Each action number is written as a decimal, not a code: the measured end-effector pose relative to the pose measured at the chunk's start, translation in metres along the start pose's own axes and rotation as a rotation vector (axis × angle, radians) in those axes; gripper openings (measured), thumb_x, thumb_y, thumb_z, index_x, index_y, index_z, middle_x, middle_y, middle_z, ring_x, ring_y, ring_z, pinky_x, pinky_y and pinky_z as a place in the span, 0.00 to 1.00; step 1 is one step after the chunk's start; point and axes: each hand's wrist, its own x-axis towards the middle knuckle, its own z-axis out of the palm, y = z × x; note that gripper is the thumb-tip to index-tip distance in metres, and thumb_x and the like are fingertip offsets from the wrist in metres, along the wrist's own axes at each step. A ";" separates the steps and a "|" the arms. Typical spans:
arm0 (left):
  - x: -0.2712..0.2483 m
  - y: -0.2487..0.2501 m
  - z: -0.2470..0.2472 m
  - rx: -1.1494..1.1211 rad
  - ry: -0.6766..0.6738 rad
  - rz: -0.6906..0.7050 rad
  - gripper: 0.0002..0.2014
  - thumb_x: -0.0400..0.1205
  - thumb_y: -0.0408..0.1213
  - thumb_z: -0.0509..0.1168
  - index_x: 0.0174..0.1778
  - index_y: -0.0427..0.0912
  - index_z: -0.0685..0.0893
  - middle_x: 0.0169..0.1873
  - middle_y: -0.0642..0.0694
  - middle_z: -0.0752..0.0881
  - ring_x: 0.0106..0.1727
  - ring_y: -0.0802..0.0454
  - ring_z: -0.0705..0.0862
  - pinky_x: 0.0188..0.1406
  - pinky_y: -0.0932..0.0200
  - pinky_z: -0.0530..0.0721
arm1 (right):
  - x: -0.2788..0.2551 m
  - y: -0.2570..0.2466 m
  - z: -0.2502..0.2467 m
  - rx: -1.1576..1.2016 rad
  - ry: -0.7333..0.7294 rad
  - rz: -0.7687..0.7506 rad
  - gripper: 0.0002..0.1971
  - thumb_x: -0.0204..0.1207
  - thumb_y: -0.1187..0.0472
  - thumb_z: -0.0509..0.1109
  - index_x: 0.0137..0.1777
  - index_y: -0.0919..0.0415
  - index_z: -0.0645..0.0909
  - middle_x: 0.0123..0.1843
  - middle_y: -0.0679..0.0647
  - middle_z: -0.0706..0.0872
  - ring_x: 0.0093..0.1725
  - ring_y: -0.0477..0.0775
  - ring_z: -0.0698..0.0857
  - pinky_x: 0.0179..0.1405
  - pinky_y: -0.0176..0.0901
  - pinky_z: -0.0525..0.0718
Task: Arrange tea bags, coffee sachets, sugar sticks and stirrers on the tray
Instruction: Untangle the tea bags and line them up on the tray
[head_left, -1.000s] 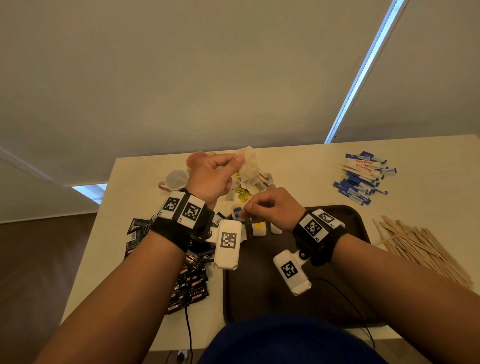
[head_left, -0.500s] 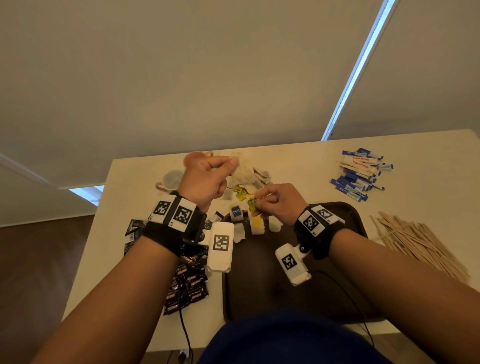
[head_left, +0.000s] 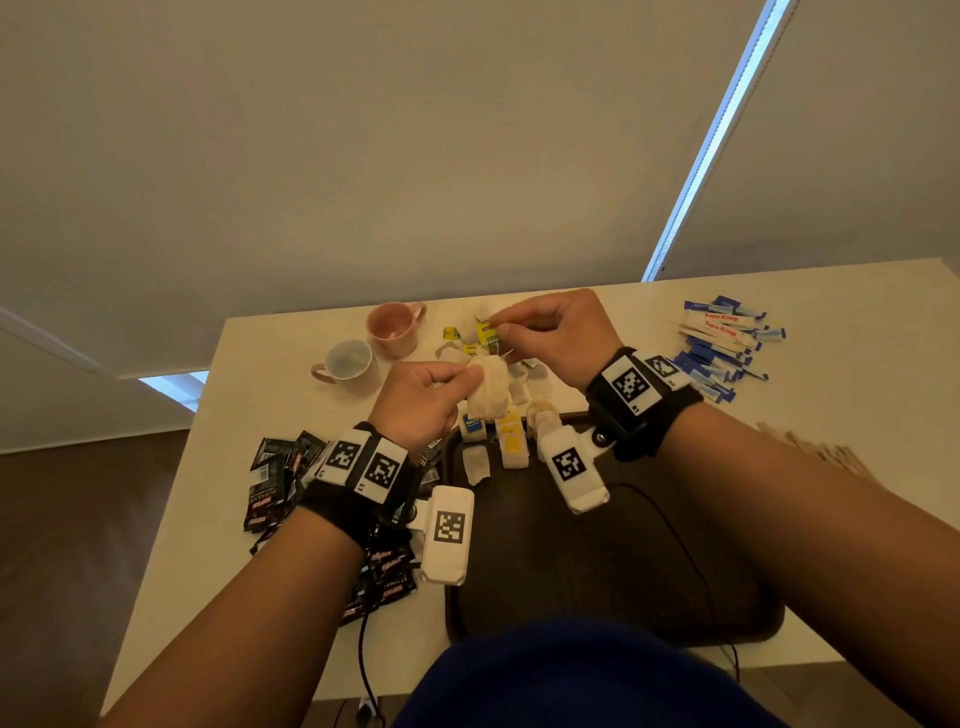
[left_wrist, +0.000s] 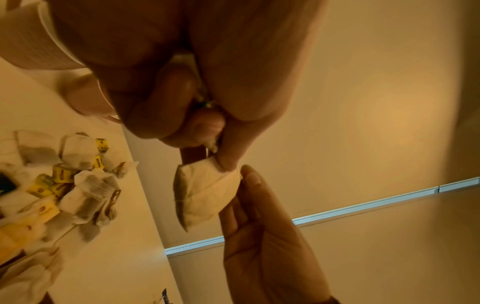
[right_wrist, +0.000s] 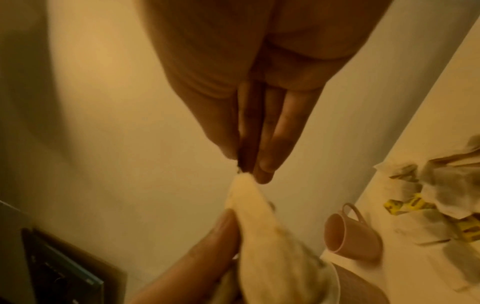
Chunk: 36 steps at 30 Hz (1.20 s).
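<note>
My left hand (head_left: 470, 376) pinches a beige tea bag (head_left: 488, 395) by its top corner, above the far left end of the dark brown tray (head_left: 597, 545). My right hand (head_left: 498, 330) pinches that bag's yellow-green tag (head_left: 488, 335) a little farther back, above the loose tea bag pile (head_left: 522, 374). In the left wrist view the tea bag (left_wrist: 205, 191) hangs from my left thumb and finger. In the right wrist view my right fingers (right_wrist: 265, 164) meet just above the bag (right_wrist: 259, 236). Several tea bags (head_left: 511, 441) lie at the tray's far left end.
Black coffee sachets (head_left: 275, 478) lie left of the tray. Two pink cups (head_left: 392, 327) (head_left: 348, 364) lie tipped at the table's far left. Blue and white sugar sticks (head_left: 722, 348) sit at the far right, wooden stirrers (head_left: 810, 447) beside the tray's right edge.
My right hand has taken hold of the tag and moved away from me, off the tray's edge. My left hand has come nearer with the tea bag.
</note>
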 end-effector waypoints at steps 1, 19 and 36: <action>0.000 -0.001 0.001 0.004 0.001 0.001 0.09 0.83 0.39 0.69 0.54 0.39 0.91 0.21 0.43 0.73 0.18 0.54 0.66 0.17 0.66 0.64 | 0.000 -0.003 0.002 0.004 -0.005 -0.012 0.07 0.77 0.71 0.73 0.53 0.71 0.88 0.41 0.65 0.91 0.38 0.57 0.91 0.39 0.41 0.90; 0.005 0.003 0.004 -0.069 0.015 -0.014 0.08 0.84 0.34 0.67 0.42 0.42 0.90 0.19 0.45 0.71 0.18 0.55 0.66 0.17 0.65 0.63 | -0.021 -0.011 -0.001 -0.017 -0.125 -0.065 0.07 0.78 0.69 0.72 0.50 0.72 0.89 0.37 0.63 0.91 0.34 0.56 0.91 0.34 0.41 0.87; 0.005 0.006 -0.004 -0.217 -0.114 -0.047 0.12 0.86 0.37 0.65 0.45 0.31 0.86 0.19 0.47 0.68 0.18 0.56 0.62 0.18 0.62 0.57 | -0.011 0.004 0.003 -0.180 -0.088 0.100 0.06 0.72 0.64 0.79 0.42 0.67 0.88 0.28 0.51 0.84 0.24 0.39 0.77 0.26 0.27 0.76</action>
